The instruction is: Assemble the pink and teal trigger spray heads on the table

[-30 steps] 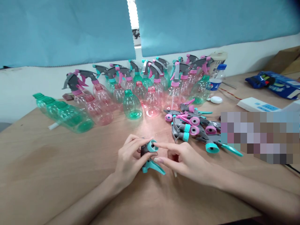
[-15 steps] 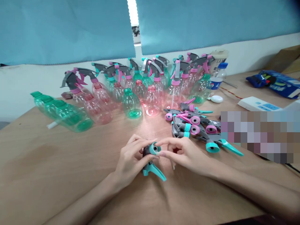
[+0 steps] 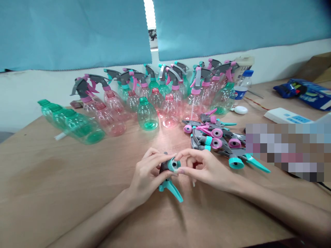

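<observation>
A grey and teal trigger spray head (image 3: 171,187) is held just above the table, its collar opening turned toward me. My left hand (image 3: 147,172) grips its grey body between thumb and fingers. On the teal collar, my right hand (image 3: 204,168) pinches the rim with thumb and forefinger, the other fingers curled. A small pale tip (image 3: 193,183) shows below those curled fingers; what it belongs to is hidden. Right of my hands lies a pile of loose spray heads (image 3: 217,134) with pink or teal collars.
Several green and pink bottles without heads, such as a green bottle (image 3: 147,115), stand ahead. Behind are bottles with spray heads (image 3: 176,86). Green bottles (image 3: 74,124) lie tilted at the left. Farther right are a drink bottle (image 3: 244,86), a power strip (image 3: 288,115) and a blue packet (image 3: 307,93).
The whole view has shifted slightly, so things appear a little farther right. Both hands keep their hold on the spray head, and its collar has turned a little between the right fingers.
</observation>
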The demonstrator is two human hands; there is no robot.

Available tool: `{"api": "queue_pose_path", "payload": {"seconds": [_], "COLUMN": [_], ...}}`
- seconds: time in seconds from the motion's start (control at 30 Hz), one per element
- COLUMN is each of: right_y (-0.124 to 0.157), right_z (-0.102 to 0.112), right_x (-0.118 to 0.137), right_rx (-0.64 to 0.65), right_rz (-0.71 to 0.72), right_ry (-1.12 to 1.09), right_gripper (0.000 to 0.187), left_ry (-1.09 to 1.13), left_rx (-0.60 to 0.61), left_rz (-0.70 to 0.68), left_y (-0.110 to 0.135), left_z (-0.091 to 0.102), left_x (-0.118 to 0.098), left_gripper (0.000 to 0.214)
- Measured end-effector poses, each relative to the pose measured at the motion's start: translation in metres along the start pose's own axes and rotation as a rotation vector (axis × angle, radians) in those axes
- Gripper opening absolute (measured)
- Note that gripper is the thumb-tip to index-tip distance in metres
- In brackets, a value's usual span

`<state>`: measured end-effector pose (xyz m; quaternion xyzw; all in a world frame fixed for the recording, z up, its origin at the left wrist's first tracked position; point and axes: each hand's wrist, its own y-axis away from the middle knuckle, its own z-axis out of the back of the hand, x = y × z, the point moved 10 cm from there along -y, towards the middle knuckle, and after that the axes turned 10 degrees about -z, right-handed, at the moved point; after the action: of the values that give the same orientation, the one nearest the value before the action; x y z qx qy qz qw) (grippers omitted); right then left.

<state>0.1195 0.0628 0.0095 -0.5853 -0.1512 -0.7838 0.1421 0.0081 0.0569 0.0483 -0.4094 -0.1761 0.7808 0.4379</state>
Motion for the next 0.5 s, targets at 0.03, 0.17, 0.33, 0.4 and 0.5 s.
{"api": "queue_pose_path", "payload": {"seconds": [0.03, 0.17, 0.33, 0.4, 0.5], "right_y": [0.0, -0.001, 0.001, 0.001, 0.001], "right_z": [0.0, 0.003, 0.005, 0.003, 0.003], "right_x": [0.0, 0.003, 0.016, 0.02, 0.022], "right_rx": [0.015, 0.04, 0.043, 0.042, 0.018], "right_rz": [0.001, 0.025, 0.163, 0.209, 0.243], "right_ry": [0.001, 0.076, 0.215, 0.263, 0.326], "right_gripper": [0.025, 0.024, 0.019, 0.018, 0.017], "left_ry": [-0.008, -0.045, -0.049, -0.038, -0.011], "left_rx": [0.005, 0.014, 0.016, 0.019, 0.043], "left_rz": [-0.012, -0.069, -0.115, -0.124, -0.119], "left_y": [0.0, -0.002, -0.003, -0.002, -0.003], "left_z": [0.0, -0.001, -0.001, -0.002, -0.006], "left_x": [-0.001, -0.01, -0.017, -0.017, -0.015], "left_gripper": [0.031, 0.027, 0.023, 0.023, 0.025]}}
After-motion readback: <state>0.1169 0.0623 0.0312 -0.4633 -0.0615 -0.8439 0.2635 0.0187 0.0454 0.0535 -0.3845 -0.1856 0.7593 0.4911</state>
